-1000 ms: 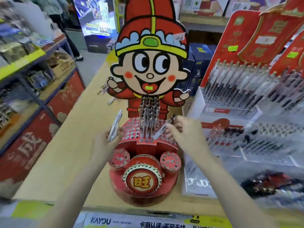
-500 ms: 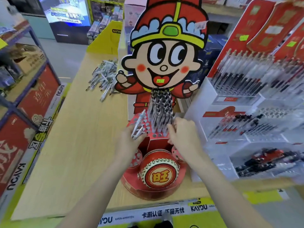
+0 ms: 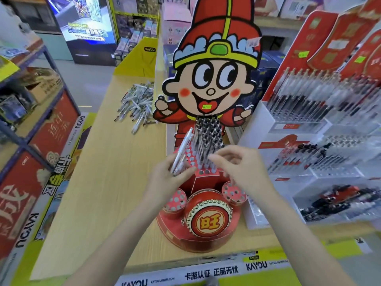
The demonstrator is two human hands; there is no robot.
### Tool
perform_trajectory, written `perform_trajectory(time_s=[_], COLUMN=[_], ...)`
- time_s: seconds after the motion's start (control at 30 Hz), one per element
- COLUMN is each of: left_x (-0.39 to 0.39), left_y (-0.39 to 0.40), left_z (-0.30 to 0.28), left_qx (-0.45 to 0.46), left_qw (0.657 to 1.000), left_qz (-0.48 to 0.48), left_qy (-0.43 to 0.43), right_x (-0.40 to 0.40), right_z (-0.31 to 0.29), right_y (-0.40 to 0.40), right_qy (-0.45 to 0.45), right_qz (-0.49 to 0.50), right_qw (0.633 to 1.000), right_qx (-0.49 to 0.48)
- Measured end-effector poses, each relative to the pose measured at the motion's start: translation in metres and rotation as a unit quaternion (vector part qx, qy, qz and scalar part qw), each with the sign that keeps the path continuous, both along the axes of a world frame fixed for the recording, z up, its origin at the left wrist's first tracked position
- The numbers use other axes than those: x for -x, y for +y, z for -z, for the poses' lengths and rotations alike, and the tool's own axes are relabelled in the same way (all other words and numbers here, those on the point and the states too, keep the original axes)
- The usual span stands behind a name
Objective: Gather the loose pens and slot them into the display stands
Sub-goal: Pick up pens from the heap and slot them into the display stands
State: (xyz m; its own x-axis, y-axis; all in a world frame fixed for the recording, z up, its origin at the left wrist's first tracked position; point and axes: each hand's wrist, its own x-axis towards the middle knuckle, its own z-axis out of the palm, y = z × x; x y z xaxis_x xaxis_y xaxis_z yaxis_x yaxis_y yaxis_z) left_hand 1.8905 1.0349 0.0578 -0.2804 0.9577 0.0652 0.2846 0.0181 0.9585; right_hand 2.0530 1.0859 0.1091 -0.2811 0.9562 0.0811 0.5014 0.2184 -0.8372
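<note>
A red cartoon-boy display stand [image 3: 208, 234] stands on the wooden counter [image 3: 107, 193], its perforated top holding several upright pens [image 3: 208, 141]. My left hand [image 3: 165, 180] grips a few white pens [image 3: 182, 153] that point up and to the right, beside the stand's left side. Just over the front holes hovers my right hand [image 3: 241, 168], its fingers loosely spread and nothing visible in them. A heap of loose white pens [image 3: 137, 104] lies farther back on the counter.
White tiered racks [image 3: 321, 145] full of pens stand to the right under red cards [image 3: 338, 44]. To the left a metal shelf unit [image 3: 31, 112] flanks an aisle. A yellow Kayou box [image 3: 142, 56] sits behind the loose pile.
The view has shifted closer and lower. My right hand, which held a pen over the stand a second ago, now holds none and its fingers have spread. My left hand still holds its pens.
</note>
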Motion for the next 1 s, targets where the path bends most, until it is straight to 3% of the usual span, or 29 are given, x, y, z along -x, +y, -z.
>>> perform_trajectory(time_s=[0.1,0.23,0.3,0.4,0.47,0.57,0.7,0.77,0.87,1.0], left_x=[-0.009,-0.018,-0.017,-0.017,-0.024,-0.045,-0.072,-0.085,-0.105,-0.130], left_y=[0.000,0.000,-0.001,-0.002,0.003,0.022,0.059,0.080,0.110,0.137], left_z=[-0.015,-0.024,-0.029,-0.035,-0.043,-0.056,-0.069,-0.073,-0.073,-0.068], left_qx=[-0.042,-0.057,-0.050,-0.032,-0.024,-0.034,-0.092,-0.113,-0.125,-0.130], left_qw=[0.998,0.994,0.994,0.991,0.989,0.988,0.984,0.981,0.974,0.964], left_qz=[0.041,0.067,0.093,0.106,0.113,0.142,0.133,0.108,0.087,0.087], left_qy=[0.028,0.061,0.018,-0.080,-0.092,-0.057,0.072,0.115,0.167,0.213], right_x=[0.012,0.012,0.005,-0.017,-0.028,-0.041,-0.095,-0.129,-0.160,-0.160], right_z=[-0.008,-0.015,-0.018,-0.024,-0.026,-0.031,-0.059,-0.075,-0.090,-0.098], right_y=[-0.006,-0.004,0.001,0.014,0.015,0.015,0.041,0.059,0.088,0.122], right_qy=[0.041,0.058,0.107,0.255,0.284,0.296,0.313,0.272,0.115,-0.033], right_qz=[-0.064,-0.078,-0.054,0.026,0.017,-0.024,0.077,0.133,0.186,0.169], right_qw=[0.997,0.995,0.991,0.958,0.949,0.949,0.947,0.951,0.962,0.958], right_qx=[0.024,0.038,0.065,0.131,0.136,0.101,-0.002,-0.064,-0.164,-0.230])
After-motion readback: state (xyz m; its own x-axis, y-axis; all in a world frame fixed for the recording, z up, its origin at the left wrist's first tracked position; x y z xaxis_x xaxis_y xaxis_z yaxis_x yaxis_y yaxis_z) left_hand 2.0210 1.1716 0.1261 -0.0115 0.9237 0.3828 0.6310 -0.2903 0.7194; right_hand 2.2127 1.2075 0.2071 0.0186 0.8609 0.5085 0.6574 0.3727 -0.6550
